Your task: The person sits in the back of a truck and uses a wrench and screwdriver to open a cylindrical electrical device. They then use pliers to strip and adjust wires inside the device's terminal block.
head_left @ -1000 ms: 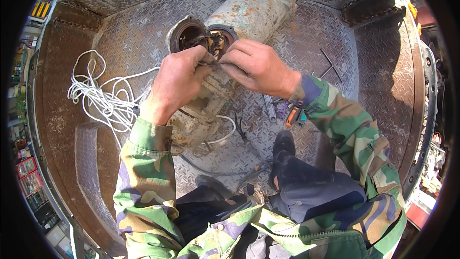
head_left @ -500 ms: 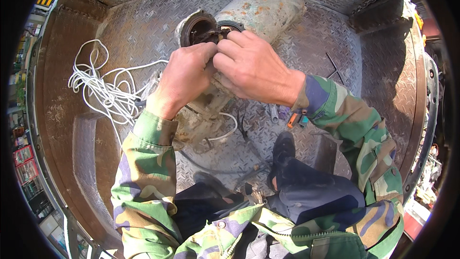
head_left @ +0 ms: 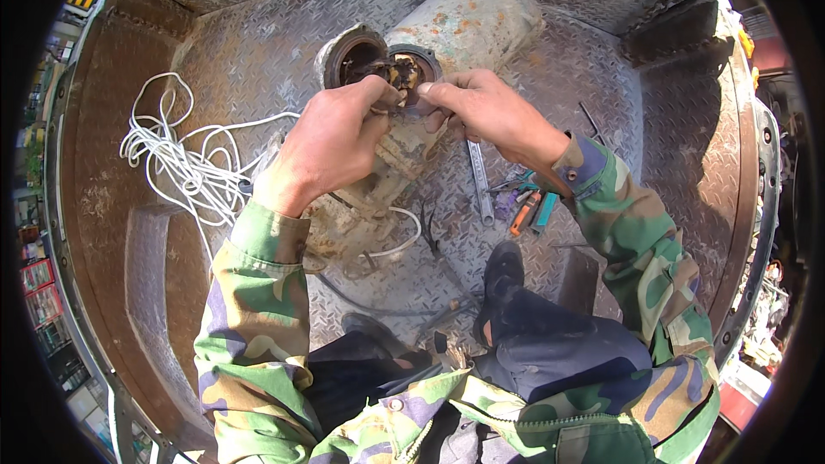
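A corroded, pale grey motor-like machine (head_left: 477,21) lies on the metal floor, with a round opening holding dark and yellowish wiring (head_left: 404,69). Left of that opening, a round cover (head_left: 328,51) stands tilted up, its dark hollow side showing. My left hand (head_left: 331,139) is closed at the front of the opening, thumb and fingers pinched by the wiring; what they grip is hidden. At the opening's right rim, my right hand (head_left: 494,116) is also closed, fingertips together, and I cannot make out anything between them.
A tangled white cord (head_left: 193,163) lies to the left. Right of the machine are a metal wrench (head_left: 479,180), an orange-handled tool (head_left: 525,213) and teal-handled pliers (head_left: 543,211). A dark cable (head_left: 369,305) runs near my shoes. Rusty metal walls (head_left: 107,172) enclose the floor.
My right hand has drawn right and slightly down, away from the left hand, uncovering the wiring in the opening. The wrench and pliers show more fully. My left hand stays near the opening.
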Demonstrator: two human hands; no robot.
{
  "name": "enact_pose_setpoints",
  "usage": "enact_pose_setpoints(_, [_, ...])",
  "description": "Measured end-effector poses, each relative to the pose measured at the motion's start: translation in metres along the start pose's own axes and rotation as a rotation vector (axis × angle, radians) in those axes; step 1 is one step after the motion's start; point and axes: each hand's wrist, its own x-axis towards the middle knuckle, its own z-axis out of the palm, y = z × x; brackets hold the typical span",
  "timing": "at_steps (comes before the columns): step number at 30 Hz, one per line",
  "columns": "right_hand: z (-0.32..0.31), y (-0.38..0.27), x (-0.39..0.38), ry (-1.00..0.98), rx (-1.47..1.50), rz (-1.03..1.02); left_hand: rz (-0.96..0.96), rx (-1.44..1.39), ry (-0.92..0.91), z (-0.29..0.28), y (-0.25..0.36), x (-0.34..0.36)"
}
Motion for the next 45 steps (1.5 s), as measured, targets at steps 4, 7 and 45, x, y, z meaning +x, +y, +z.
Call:
enact_pose_setpoints(4, [0.004, -0.003, -0.003, -0.17, 0.189, 0.168, -0.053, 0.047, 0.045, 0.0, 0.003, 0.002])
enact_pose_setpoints(7, [0.003, 0.002, 0.004, -0.167, 0.199, 0.177, -0.064, 0.026, 0.1, 0.005, 0.001, 0.003])
enact_pose_setpoints(45, [0.046, 0.029, -0.008, -0.194, 0.56, 0.139, -0.059, -0.113, 0.091, 0.014, -0.011, 0.001])
